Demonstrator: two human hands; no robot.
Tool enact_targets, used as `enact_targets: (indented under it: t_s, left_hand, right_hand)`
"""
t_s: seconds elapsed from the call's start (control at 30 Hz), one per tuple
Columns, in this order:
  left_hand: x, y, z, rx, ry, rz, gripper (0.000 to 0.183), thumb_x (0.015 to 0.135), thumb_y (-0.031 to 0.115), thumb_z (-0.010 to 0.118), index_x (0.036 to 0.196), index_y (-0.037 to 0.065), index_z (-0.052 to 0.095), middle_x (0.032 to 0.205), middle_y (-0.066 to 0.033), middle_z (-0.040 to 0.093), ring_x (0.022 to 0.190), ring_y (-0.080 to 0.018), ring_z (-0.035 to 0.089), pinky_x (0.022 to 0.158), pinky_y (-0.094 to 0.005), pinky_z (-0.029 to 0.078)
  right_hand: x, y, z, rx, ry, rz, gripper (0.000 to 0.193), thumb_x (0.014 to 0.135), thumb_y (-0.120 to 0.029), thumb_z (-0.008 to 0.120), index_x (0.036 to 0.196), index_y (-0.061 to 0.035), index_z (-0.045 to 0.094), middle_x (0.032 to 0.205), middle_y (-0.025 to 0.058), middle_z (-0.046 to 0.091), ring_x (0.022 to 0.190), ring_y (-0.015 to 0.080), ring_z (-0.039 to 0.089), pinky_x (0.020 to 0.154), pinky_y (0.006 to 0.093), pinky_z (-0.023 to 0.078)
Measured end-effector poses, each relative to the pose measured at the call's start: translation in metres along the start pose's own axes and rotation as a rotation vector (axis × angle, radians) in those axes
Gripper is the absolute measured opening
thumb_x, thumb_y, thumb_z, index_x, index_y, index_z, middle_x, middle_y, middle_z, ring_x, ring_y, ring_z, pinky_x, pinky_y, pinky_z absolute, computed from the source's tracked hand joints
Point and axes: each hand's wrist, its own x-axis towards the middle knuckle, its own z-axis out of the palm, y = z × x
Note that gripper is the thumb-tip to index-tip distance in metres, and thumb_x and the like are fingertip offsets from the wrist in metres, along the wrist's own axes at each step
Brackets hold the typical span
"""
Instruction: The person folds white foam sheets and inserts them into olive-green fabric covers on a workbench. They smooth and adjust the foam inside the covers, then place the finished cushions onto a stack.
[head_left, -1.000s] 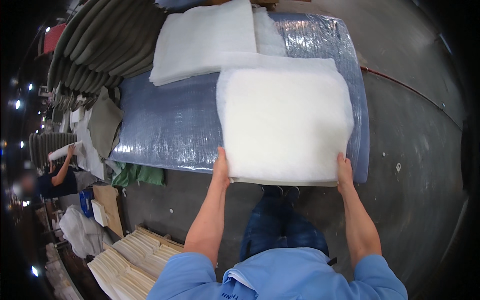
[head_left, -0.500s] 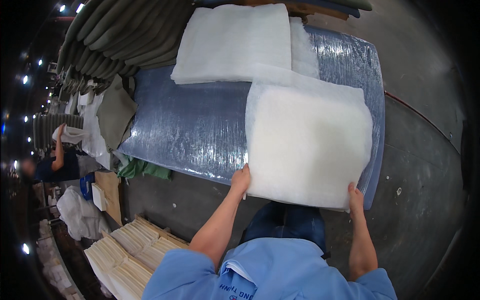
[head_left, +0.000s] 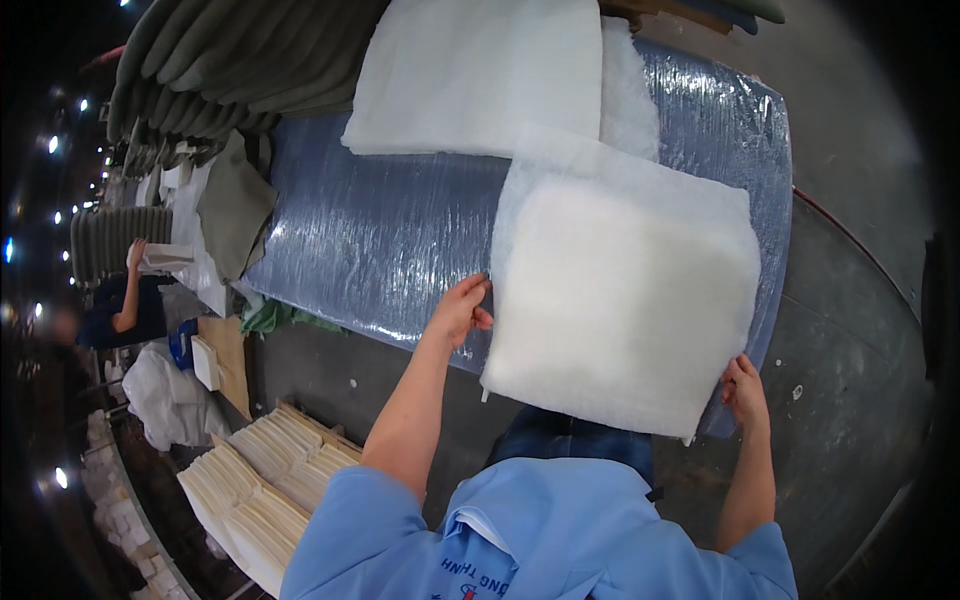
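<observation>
A: What're you risking?
B: Pad (head_left: 625, 300) is lying on tabletop (head_left: 390, 215), nr edge prob. overhanging; if you're pulling unevenly, you're poss. risking slide-off.
A: Fingers?
B: Your L hand (head_left: 461, 309) & R hand (head_left: 746, 393) are sitting half-curled by its sides; can't tell if pinching.
</observation>
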Motion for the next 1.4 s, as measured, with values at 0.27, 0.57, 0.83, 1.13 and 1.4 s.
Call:
enact_targets:
  t_s: [0.27, 0.57, 0.83, 1.13, 1.4]
  left_hand:
    - [0.033, -0.017, 0.005, 0.03, -0.032, -0.023, 0.018, 0.109, 0.014, 0.059, 0.113, 0.0, 0.068, 0.084, -0.0053, 0.067, 0.063, -0.0138, 0.062, 0.062, -0.031, 0.053]
    - [0.062, -0.031, 0.024, 0.531, 0.421, 0.171, 0.016, 0.104, 0.01, 0.06, 0.105, 0.0, 0.072, 0.085, -0.0076, 0.069, 0.068, -0.0194, 0.064, 0.062, -0.0349, 0.05]
    - [0.061, -0.033, 0.044, 0.574, 0.517, 0.139, 0.016, 0.095, 0.008, 0.066, 0.106, -0.001, 0.072, 0.094, -0.0125, 0.074, 0.084, -0.0254, 0.07, 0.078, -0.0391, 0.056]
    - [0.013, -0.031, 0.02, 0.742, 0.563, 0.384, 0.023, 0.097, 0.008, 0.062, 0.118, 0.001, 0.068, 0.112, -0.0138, 0.07, 0.103, -0.0281, 0.068, 0.091, -0.0408, 0.053]
    - [-0.018, -0.032, 0.037, 0.791, 0.445, 0.539, 0.034, 0.105, 0.022, 0.061, 0.13, 0.0, 0.067, 0.125, -0.0198, 0.069, 0.112, -0.0328, 0.067, 0.102, -0.0433, 0.05]
  right_hand:
    - [0.01, 0.002, 0.008, 0.245, -0.097, 0.076, 0.009, 0.111, -0.023, 0.053, 0.105, -0.0197, 0.06, 0.069, -0.0047, 0.055, 0.048, 0.0087, 0.045, 0.046, 0.0262, 0.034]
    - [0.029, 0.022, 0.006, 0.231, 0.066, -0.038, 0.014, 0.108, -0.023, 0.061, 0.096, -0.0163, 0.061, 0.069, -0.0035, 0.055, 0.049, 0.0091, 0.048, 0.044, 0.026, 0.038]
    - [0.058, 0.047, 0.042, -0.222, 0.66, -0.186, 0.021, 0.101, -0.022, 0.068, 0.096, -0.0018, 0.07, 0.083, 0.0077, 0.07, 0.074, 0.0171, 0.063, 0.07, 0.0382, 0.052]
    - [-0.004, 0.035, 0.041, 0.072, 0.796, -0.393, 0.024, 0.106, -0.016, 0.063, 0.122, 0.0, 0.07, 0.109, 0.0081, 0.076, 0.098, 0.02, 0.07, 0.092, 0.0344, 0.055]
    - [-0.016, 0.025, 0.09, -0.292, 0.682, -0.406, 0.047, 0.11, -0.028, 0.057, 0.146, 0.0026, 0.059, 0.143, 0.0196, 0.066, 0.135, 0.0271, 0.062, 0.112, 0.0356, 0.046]
